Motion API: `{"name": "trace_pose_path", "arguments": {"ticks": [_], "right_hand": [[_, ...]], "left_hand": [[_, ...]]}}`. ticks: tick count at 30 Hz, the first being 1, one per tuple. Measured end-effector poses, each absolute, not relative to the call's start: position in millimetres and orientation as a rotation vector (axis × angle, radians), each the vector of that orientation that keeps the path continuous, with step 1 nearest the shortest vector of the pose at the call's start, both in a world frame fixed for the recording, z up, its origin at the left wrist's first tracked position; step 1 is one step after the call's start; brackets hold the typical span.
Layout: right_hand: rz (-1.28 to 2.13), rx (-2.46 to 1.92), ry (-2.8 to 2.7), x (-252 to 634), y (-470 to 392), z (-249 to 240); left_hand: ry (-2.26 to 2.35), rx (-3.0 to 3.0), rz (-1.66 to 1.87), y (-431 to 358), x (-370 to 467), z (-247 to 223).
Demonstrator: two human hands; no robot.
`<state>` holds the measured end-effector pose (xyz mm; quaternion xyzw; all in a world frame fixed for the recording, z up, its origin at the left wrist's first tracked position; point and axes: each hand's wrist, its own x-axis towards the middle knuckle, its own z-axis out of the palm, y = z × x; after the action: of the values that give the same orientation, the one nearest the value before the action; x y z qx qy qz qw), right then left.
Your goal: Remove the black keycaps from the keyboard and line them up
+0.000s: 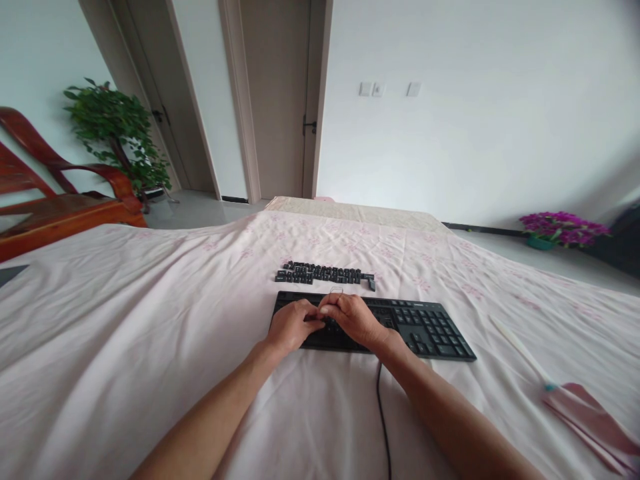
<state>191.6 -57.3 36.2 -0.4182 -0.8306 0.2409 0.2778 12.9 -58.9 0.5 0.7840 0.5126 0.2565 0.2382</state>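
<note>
A black keyboard (437,328) lies across the cloth in front of me, its right side full of keys. Over its left and middle part, both hands meet with their fingertips close together. My right hand (354,317) is closed, and a thin wire keycap puller (337,289) sticks out above its knuckles. My left hand (295,325) bends over the keyboard with its fingers drawn together; whatever is between them is hidden. Behind the keyboard, loose black keycaps (325,274) lie in rows. The spot under my fingertips is mostly covered.
A pink-white patterned cloth (175,347) covers the surface. The keyboard cable (383,413) runs toward me between my arms. To the right lies a pink flap with a white handle (590,413). A dark flat edge (11,275) shows at far left.
</note>
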Motion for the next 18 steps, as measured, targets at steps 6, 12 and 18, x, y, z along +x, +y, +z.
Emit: {"name": "trace_pose_path", "arguments": {"ticks": [6,12,18], "right_hand": [[0.590,-1.000,-2.139,188.8,-58.3,18.4],[0.530,-0.994,-2.002,190.0,-62.0,7.5],[0.549,-0.975,-1.928,190.2,-63.2,8.1]], "left_hand": [[1.537,2.208,0.756,-62.1,25.3,-1.6],[1.500,2.195,0.923,-67.1,30.0,-5.4],[1.452,2.122,0.974,-69.5,29.0,-5.5]]}}
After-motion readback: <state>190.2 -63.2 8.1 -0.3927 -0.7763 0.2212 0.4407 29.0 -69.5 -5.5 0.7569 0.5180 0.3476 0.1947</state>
